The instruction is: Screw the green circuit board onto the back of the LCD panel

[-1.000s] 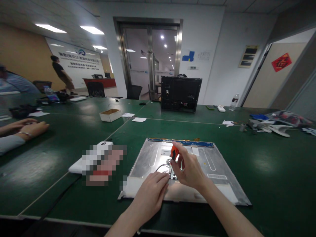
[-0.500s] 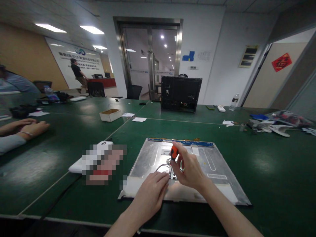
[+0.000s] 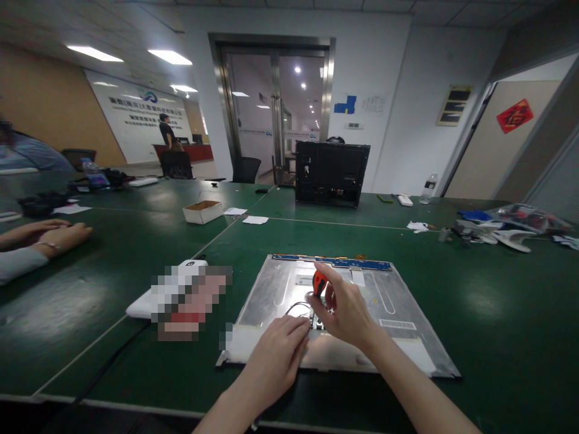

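An orange-and-black screwdriver [image 3: 319,282] stands nearly upright in my right hand [image 3: 346,304], with my fingers wrapped round its handle. Its tip points down at small metal parts near the middle of a flat silver display panel [image 3: 398,295]. My left hand [image 3: 280,346] rests on the panel's near part, its fingers pressed together beside the screwdriver's tip. What those fingertips hold, if anything, is hidden. Thin dark wires [image 3: 296,305] curve over the panel by my left fingertips. A blue circuit strip [image 3: 289,258] runs along the far edge.
Left of the panel lies a white device [image 3: 140,303] beside a blurred-out patch. Farther back are a small open box [image 3: 203,212] and a black monitor housing [image 3: 332,173]. Loose parts and a plastic bag [image 3: 529,216] lie at the right. Another person's hands [image 3: 63,236] are at the left.
My right hand and the screwdriver have shifted very slightly, the handle turned a little. My left hand keeps its place. In the background a person has walked to the right.
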Motion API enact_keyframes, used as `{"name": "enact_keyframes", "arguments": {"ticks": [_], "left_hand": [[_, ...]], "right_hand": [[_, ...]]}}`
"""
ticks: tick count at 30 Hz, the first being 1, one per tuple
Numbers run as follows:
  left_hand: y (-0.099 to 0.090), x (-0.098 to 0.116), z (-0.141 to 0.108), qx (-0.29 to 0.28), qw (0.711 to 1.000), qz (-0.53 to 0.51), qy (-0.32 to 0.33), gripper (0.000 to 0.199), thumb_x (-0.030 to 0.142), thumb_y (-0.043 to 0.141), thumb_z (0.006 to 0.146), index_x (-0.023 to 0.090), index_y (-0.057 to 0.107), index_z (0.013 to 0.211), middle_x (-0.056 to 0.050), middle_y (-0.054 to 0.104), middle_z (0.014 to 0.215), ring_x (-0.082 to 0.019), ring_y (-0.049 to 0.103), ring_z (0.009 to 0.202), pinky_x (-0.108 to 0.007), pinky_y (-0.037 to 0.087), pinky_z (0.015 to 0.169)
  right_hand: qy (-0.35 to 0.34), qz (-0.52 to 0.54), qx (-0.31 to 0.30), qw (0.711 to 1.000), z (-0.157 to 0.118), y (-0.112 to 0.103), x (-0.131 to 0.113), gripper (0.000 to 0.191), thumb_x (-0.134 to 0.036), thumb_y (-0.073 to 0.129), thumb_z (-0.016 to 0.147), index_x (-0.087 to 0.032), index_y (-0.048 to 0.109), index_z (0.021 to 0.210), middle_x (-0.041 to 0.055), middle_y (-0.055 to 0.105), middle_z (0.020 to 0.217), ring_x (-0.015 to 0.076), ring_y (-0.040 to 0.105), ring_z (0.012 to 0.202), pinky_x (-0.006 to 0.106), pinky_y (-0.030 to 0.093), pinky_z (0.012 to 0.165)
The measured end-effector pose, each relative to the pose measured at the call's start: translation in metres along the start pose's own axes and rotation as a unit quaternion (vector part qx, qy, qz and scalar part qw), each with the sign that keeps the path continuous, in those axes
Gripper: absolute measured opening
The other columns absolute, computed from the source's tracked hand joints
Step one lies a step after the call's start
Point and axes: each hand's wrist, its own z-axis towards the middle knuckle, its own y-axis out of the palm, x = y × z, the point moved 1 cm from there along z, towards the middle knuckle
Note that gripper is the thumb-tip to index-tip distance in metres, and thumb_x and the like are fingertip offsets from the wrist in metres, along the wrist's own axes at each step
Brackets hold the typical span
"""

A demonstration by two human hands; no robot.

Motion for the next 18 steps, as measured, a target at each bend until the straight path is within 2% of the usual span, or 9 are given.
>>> {"name": "enact_keyframes", "arguments": {"ticks": [3,6,12,18], "left_hand": [[-0.0003,0.0006,0.0001,-0.005,1.000,-0.002,-0.001,0.035,0.011,0.044,0.087,0.020,0.061,0.116,-0.008,0.065,0.109,-0.023,0.059,0.096,-0.040,0.051,0.084],[-0.0001,0.0003,0.0000,-0.011,1.000,-0.003,-0.003,0.035,0.011,0.044,0.087,0.020,0.061,0.117,-0.008,0.065,0.110,-0.023,0.059,0.097,-0.041,0.051,0.085],[0.0006,-0.0007,0.0000,-0.009,1.000,-0.001,-0.004,0.035,0.011,0.044,0.087,0.020,0.060,0.117,-0.008,0.065,0.109,-0.023,0.059,0.097,-0.041,0.051,0.085],[0.0001,0.0000,-0.0001,-0.013,1.000,0.002,-0.005,0.034,0.012,0.043,0.088,0.019,0.061,0.117,-0.009,0.065,0.109,-0.024,0.059,0.098,-0.042,0.051,0.085]], "right_hand": [[0.012,0.033,-0.019,0.999,0.0001,-0.0009,-0.0019,0.062,-0.014,0.048,0.083,-0.022,0.024,0.140,-0.0002,0.062,0.078,0.0101,0.053,0.050,0.022,0.039,0.046],[0.033,0.028,-0.013,0.999,0.0006,-0.0007,-0.0027,0.063,-0.012,0.048,0.081,-0.023,0.026,0.139,-0.0012,0.061,0.075,0.0099,0.053,0.049,0.021,0.039,0.046],[0.010,-0.005,0.018,1.000,0.0005,0.0022,0.0003,0.053,-0.022,0.054,0.086,-0.023,0.032,0.134,-0.0030,0.061,0.073,0.0088,0.049,0.045,0.022,0.038,0.045],[0.002,-0.007,0.016,1.000,-0.0008,0.0018,0.0013,0.054,-0.032,0.059,0.086,-0.023,0.033,0.132,-0.0014,0.063,0.077,0.0095,0.050,0.047,0.023,0.039,0.046]]}}
